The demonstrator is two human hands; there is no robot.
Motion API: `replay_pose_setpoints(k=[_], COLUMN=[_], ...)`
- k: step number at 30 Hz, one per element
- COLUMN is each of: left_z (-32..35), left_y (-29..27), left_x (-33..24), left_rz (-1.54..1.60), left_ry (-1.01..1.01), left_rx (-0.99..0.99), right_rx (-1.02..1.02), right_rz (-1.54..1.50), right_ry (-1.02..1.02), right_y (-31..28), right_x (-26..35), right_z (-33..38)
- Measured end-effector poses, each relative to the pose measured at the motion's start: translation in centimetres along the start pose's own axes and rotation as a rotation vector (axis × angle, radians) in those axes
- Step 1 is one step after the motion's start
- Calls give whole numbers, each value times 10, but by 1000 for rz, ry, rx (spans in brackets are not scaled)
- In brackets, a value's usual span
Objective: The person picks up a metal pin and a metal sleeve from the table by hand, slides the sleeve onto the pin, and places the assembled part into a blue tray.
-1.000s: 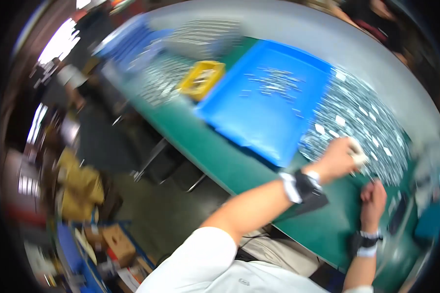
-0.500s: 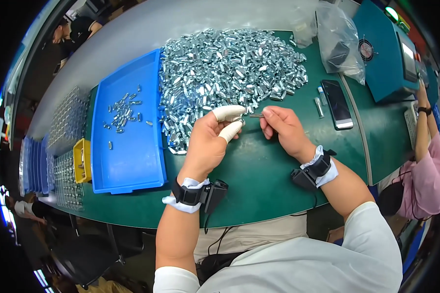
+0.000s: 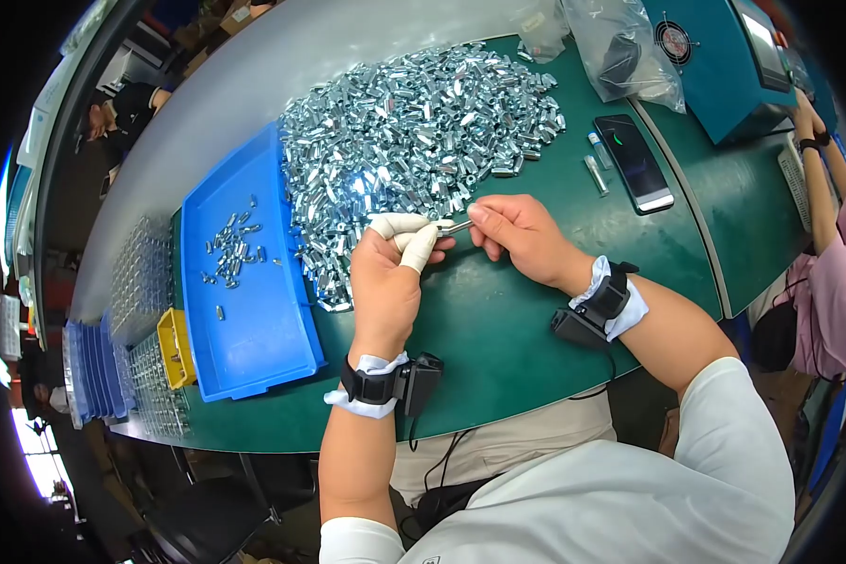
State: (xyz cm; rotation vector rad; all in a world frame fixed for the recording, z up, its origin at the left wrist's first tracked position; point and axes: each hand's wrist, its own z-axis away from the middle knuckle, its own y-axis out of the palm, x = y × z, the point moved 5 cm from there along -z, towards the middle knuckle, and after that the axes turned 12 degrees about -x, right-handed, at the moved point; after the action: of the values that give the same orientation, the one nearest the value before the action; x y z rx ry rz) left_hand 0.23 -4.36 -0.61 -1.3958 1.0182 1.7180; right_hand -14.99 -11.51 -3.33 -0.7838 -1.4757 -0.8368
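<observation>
My left hand point(image 3: 390, 273), with white finger cots on thumb and forefinger, pinches a small shiny hex metal part, mostly hidden by the fingertips. My right hand point(image 3: 526, 240) is bare and closed on a slim metal rod point(image 3: 458, 227). The rod's far end meets the part at my left fingertips; whether it is inside the part I cannot tell. Just beyond my hands lies a large heap of silvery hex metal parts point(image 3: 423, 122). Left of the heap stands a blue tray point(image 3: 254, 348) with several similar parts point(image 3: 233, 249) loose in it.
A phone point(image 3: 634, 164) and two small tubes point(image 3: 596, 175) lie right of the heap. Clear plastic bags point(image 3: 620, 56) and a teal machine point(image 3: 714, 75) stand beyond. At left are a yellow bin point(image 3: 175, 348) and clear racks point(image 3: 144, 268). A co-worker's arm point(image 3: 818, 188) shows at right.
My hands have come together: the rod, apart from my left fingertips before, now reaches them. My left thumb and forefinger have closed more tightly. The whole view has shifted and turned slightly.
</observation>
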Motion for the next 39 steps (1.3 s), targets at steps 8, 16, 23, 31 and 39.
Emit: replay_pose_setpoints(k=[8, 16, 23, 31, 39], left_z=[-3, -1, 2, -1, 2], left_y=[-6, -6, -3, -6, -5], left_x=[8, 3, 2, 4, 0], left_rz=[-56, -115, -55, -61, -106], left_ry=[-40, 52, 60, -88, 143], left_rx=[5, -57, -46, 13, -34], right_rx=[-16, -5, 7, 36, 23], right_rz=[51, 138, 152, 152, 162], right_ry=[-14, -49, -55, -36, -91], right_y=[2, 4, 5, 4, 6], right_x=[3, 7, 7, 6, 8], right_z=[2, 2, 3, 3, 4])
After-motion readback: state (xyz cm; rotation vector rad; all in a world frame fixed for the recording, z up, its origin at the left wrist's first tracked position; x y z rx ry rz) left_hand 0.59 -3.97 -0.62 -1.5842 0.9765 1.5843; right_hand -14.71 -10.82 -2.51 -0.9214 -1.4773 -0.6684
